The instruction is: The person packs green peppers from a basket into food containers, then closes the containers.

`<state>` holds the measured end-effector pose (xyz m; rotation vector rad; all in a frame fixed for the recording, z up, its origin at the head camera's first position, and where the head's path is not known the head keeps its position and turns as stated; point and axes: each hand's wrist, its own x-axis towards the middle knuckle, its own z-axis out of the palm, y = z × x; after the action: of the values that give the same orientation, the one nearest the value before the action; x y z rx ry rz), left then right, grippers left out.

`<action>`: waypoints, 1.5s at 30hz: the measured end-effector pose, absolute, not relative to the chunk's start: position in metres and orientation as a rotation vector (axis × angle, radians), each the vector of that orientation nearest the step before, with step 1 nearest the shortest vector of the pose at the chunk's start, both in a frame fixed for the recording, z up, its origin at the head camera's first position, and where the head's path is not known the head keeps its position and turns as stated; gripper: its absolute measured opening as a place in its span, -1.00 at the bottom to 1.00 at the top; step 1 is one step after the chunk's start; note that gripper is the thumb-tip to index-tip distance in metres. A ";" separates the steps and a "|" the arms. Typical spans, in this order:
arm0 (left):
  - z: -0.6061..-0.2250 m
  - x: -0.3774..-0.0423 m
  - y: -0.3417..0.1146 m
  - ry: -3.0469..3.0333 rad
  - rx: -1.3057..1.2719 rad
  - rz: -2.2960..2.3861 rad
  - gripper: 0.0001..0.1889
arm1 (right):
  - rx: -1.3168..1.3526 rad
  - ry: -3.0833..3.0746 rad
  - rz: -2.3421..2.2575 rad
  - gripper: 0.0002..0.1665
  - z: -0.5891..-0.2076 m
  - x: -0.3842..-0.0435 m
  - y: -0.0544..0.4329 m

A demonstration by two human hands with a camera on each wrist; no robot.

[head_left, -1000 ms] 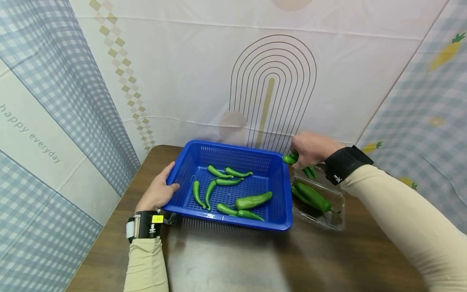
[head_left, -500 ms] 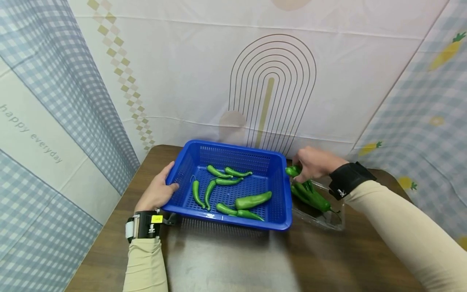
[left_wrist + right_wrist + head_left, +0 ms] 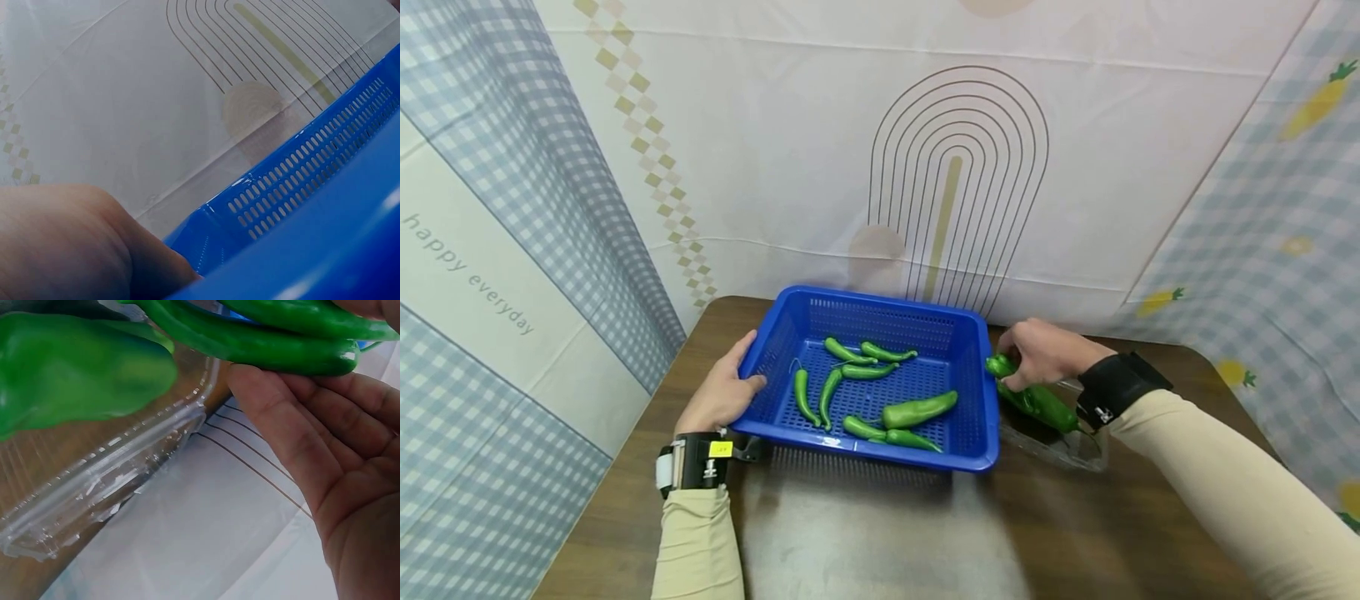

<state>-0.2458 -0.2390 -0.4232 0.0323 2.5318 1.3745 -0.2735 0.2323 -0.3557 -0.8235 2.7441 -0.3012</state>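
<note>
To the right of the basket (image 3: 842, 450), close to its rim, the held peppers (image 3: 269, 353) are at the end of the clear box (image 3: 106, 472), where a big pepper (image 3: 1051, 410) lies. At least two are in the bundle; the full number I cannot tell. They look smooth and shiny, so I judge them light, rather firm and a little slippery, with thin ends that may snap under a hard squeeze. A good hold is probably around the middle of the bodies, with even pressure, because such round shapes can roll apart. The right hand (image 3: 1037, 350) grasps them between the thumb (image 3: 375, 307) and fingers (image 3: 281, 422), with its back turned up; the forearm comes from the near right of the basket. The left hand (image 3: 724, 393) grips the basket by its left wall, thumb at the inner side, its forearm reaching forward. Loose peppers (image 3: 868, 372) lie on the basket's floor.
</note>
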 end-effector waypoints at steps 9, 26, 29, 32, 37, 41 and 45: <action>-0.422 -0.245 -0.239 2.532 0.037 1.373 -0.18 | -0.883 2.756 -0.352 -0.80 -0.363 -0.267 0.235; -0.422 -0.245 -0.239 2.547 0.033 1.359 -0.18 | -0.834 2.767 -0.394 -0.65 -0.376 -0.254 0.248; -0.422 -0.246 -0.240 2.547 0.031 1.356 -0.18 | -0.799 2.763 -0.380 -0.59 -0.380 -0.252 0.249; -0.422 -0.247 -0.240 2.547 0.017 1.352 -0.19 | -0.800 2.771 -0.356 -0.53 -0.383 -0.252 0.250; -0.423 -0.248 -0.239 2.544 0.013 1.352 -0.18 | -0.802 2.766 -0.305 -0.57 -0.386 -0.250 0.251; -0.424 -0.248 -0.239 2.539 0.015 1.359 -0.18 | -0.820 2.722 -0.306 -0.76 -0.386 -0.249 0.251; -0.424 -0.247 -0.239 2.536 0.014 1.365 -0.19 | -0.838 2.699 -0.300 -0.73 -0.387 -0.249 0.250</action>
<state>-0.2472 -0.2391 -0.4242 0.0141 2.5363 1.3647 -0.2488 0.2495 -0.3872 -0.8384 2.6992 -0.2999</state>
